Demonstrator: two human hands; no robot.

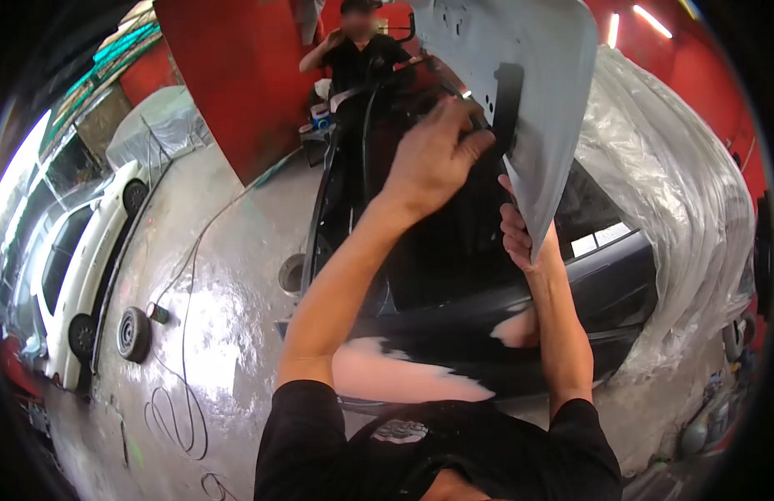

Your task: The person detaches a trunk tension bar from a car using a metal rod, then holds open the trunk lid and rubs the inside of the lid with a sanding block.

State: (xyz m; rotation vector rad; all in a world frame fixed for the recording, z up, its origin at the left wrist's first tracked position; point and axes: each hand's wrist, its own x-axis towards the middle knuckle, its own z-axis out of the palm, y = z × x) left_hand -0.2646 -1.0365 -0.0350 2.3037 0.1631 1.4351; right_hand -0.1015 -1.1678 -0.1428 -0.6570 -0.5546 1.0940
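Observation:
A light grey car body panel stands raised at upper centre right, with holes and a dark strip on its inner side. My right hand is closed around its lower corner, part of the hand hidden behind the panel. My left hand is up beside the panel's inner side, fingers curled together. Something small and dark shows at its fingertips; I cannot make out what it is. Below both hands lies a dark car body with a pinkish filler patch on its side.
Another person in black stands beyond the car. Plastic sheeting drapes a large shape at right. A loose wheel and a hose lie on the shiny floor at left, near a white car.

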